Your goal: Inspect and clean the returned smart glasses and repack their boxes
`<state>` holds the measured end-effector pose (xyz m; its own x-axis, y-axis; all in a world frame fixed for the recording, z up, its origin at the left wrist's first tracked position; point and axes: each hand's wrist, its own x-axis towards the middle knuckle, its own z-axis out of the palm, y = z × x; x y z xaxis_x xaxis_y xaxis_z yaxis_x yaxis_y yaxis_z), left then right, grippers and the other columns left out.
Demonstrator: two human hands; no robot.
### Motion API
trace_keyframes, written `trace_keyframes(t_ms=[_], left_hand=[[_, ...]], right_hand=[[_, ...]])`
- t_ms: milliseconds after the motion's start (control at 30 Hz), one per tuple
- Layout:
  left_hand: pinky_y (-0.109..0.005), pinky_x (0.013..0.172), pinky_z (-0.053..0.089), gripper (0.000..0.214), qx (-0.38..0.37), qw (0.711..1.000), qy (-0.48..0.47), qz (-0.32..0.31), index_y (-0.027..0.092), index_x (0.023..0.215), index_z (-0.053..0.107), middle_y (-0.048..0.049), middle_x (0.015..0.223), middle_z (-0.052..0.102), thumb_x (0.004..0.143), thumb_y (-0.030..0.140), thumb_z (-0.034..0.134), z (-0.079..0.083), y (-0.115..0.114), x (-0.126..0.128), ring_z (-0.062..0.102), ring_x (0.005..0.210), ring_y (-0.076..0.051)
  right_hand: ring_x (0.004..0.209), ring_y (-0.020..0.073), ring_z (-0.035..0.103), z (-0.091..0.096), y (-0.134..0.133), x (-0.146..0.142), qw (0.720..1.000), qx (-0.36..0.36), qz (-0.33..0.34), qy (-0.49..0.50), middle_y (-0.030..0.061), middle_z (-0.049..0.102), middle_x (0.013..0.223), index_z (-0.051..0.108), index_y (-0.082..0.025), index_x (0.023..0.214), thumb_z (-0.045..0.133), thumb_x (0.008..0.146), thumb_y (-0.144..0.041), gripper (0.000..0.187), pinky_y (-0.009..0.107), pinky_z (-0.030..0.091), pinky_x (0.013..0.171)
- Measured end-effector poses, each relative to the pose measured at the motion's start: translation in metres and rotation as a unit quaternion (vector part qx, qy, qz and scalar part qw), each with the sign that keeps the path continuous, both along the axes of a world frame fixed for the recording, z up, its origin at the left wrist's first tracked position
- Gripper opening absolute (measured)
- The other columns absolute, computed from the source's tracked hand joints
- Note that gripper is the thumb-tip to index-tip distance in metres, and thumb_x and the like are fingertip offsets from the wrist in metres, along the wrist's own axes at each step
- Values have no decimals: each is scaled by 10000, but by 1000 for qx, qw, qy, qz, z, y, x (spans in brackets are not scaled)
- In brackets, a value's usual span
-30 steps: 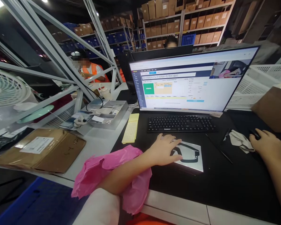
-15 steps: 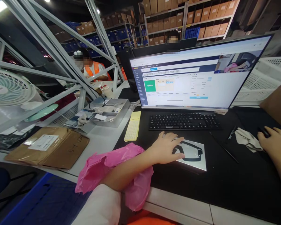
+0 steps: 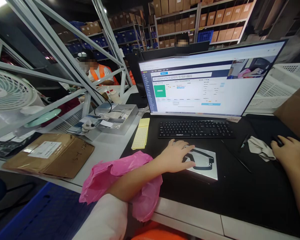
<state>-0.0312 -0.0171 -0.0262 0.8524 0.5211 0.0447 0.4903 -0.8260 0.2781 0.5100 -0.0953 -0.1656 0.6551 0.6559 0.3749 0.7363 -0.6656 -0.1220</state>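
My left hand [image 3: 176,156] lies flat on a clear packet [image 3: 203,161] that holds a black ring-shaped part, on the black desk mat [image 3: 235,193] in front of the keyboard [image 3: 195,129]. My forearm rests across a crumpled pink bag [image 3: 120,181]. At the right edge, my right hand [image 3: 291,154] covers a black mouse [image 3: 277,140], its fingers curled over it. A grey cloth [image 3: 261,148] and a pen [image 3: 243,142] lie just left of that hand. The monitor [image 3: 205,85] shows a form page.
A flat brown parcel [image 3: 50,155] lies at the left, with a fan [image 3: 10,91] behind it. A metal tray [image 3: 115,118] and a yellow grid sheet [image 3: 140,135] sit left of the keyboard. A person in an orange vest [image 3: 98,73] works behind the frame. White crates [image 3: 275,90] stand at the right.
The page on the monitor has changed: the tan panel beside the green box is gone. Both hands stay where they were; only the view shifts slightly.
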Motion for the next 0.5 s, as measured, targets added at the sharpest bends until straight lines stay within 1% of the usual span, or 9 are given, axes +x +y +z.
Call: trace_keyframes(t_ms=[133,300,500], left_hand=[[-671,1209,269,703,3,1000,-2,2,261,1535,425,-147,1519,530,957,658,488,1,0,0,449,1444,-317],[-665,1204,282,691,5,1000,-4,1,264,1529,432,-143,1503,544,958,649,493,0,0,0,459,1435,-316],[-666,1207,268,683,-2,1000,-5,3,270,1528,435,-145,1517,531,960,645,487,1,0,0,451,1442,-316]], right_hand=[[1369,302,526,2,0,-4,1000,5,1,-4,151,562,1478,670,-143,1366,279,975,-574,702,437,443,1109],[1368,309,524,4,-1,-6,1000,5,6,-1,160,565,1471,672,-134,1361,296,975,-566,690,450,450,1107],[1381,308,511,2,0,-3,1000,8,11,4,160,560,1473,672,-139,1358,302,985,-549,666,436,425,1133]])
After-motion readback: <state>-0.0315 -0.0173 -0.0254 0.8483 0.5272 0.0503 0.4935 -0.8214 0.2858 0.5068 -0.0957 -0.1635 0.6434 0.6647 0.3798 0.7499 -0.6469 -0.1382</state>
